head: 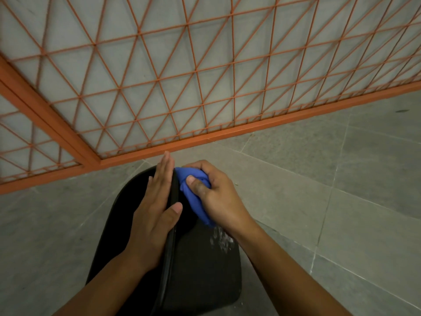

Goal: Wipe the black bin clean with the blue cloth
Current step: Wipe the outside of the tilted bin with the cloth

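While the black bin [193, 258] stands on the grey tiled floor [341, 179] near an orange grille [182, 76], the left hand [155, 215] lies flat along its rim and the right hand [214, 192] grips a bunched blue cloth [193, 197] against it

Grey tiled floor [341, 179] with pale grout lines, scattered with a few small specks. Standing on it: a black bin [200, 265], with whitish marks on its side, and, beyond that, an orange metal grille [205, 137] with a diamond lattice.
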The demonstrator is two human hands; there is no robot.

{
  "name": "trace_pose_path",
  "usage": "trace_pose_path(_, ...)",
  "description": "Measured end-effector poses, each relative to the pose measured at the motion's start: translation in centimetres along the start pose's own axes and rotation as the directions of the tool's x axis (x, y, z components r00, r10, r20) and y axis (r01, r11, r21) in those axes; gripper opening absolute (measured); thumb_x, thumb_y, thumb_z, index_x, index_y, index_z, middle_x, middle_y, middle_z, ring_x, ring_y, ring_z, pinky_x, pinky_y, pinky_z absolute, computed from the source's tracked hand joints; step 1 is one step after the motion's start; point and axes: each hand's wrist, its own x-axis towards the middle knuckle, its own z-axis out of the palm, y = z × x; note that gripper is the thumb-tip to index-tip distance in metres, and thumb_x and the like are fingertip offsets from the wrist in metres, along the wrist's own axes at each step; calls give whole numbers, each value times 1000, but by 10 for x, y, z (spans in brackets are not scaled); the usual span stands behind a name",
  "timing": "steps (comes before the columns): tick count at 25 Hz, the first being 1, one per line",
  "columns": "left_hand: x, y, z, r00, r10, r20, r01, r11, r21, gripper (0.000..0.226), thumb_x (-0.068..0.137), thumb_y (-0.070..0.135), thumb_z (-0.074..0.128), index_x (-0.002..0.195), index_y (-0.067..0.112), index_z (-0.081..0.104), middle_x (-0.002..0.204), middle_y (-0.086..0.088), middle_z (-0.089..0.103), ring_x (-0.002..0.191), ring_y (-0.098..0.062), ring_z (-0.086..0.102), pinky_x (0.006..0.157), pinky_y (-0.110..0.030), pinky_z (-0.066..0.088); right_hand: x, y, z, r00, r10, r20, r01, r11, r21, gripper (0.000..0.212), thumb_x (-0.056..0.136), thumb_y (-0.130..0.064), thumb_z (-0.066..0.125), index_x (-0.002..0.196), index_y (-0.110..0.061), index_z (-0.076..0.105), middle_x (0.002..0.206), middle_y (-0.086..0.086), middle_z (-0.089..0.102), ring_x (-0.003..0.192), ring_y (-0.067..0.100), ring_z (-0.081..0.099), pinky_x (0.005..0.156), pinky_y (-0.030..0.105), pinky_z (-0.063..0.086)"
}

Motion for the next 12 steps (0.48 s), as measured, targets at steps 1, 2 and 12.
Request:
trace_pose_path(1, 0, 1, 1, 1000, 5, -8, -5, 1000, 13, 65, 87, 49, 34, 147, 42, 9, 153, 40, 4, 145, 11, 6, 121, -22, 3, 3, -2, 0, 1000, -11, 20, 11, 1000, -1, 11, 88, -17, 53, 95, -20, 61, 91, 2, 66, 88, 16, 62, 81, 32, 48)
trace_pose_path(2, 1, 2, 1, 1000, -1, -12, 1, 1000, 30, 64, 88, 49, 34, 147, 40, 10, 153, 39, 4, 145, 10, 6, 119, -17, 1, 9, -2, 2, 999, -5, 42, 6, 1000, -20, 10, 86, -20, 53, 93, -19, 61, 90, 3, 66, 87, 18, 62, 81, 33, 48)
trace_pose_path(12, 2, -5, 2, 1000, 24, -20, -24, 1000, 17, 64, 87, 44, 33, 147, 33, 12, 154, 36, 4, 145, 10, 5, 118, -15, -1, -62, 0, 14, 993, -69, -96, 63, 996, -62, 22, 83, -23, 52, 104, -26, 60, 100, -9, 63, 92, 4, 59, 84, 17, 45)
